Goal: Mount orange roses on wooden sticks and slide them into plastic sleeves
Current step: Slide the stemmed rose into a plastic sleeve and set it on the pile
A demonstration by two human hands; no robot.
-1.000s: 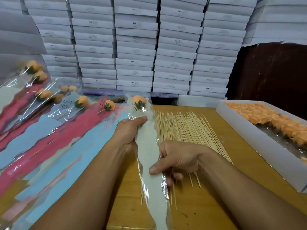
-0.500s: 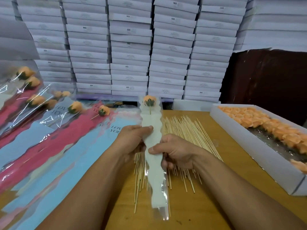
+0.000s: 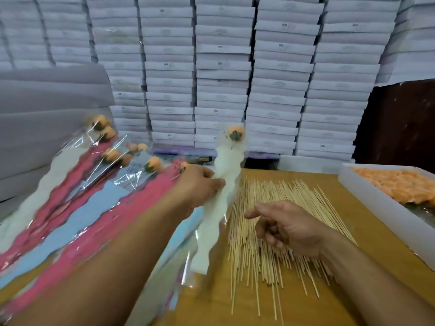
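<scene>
Left hand grips a sleeved rose; right hand hangs loosely curled, empty (several finished; many sticks, roses remain).

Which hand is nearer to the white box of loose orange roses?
Right. The right hand hovers over the wooden sticks, left of the box. The left hand holds the sleeved rose farther left.

Two bare forearms enter from the lower edge of the frame, no sleeves showing. The left hand and right hand wear no gloves, rings or watch.
</scene>
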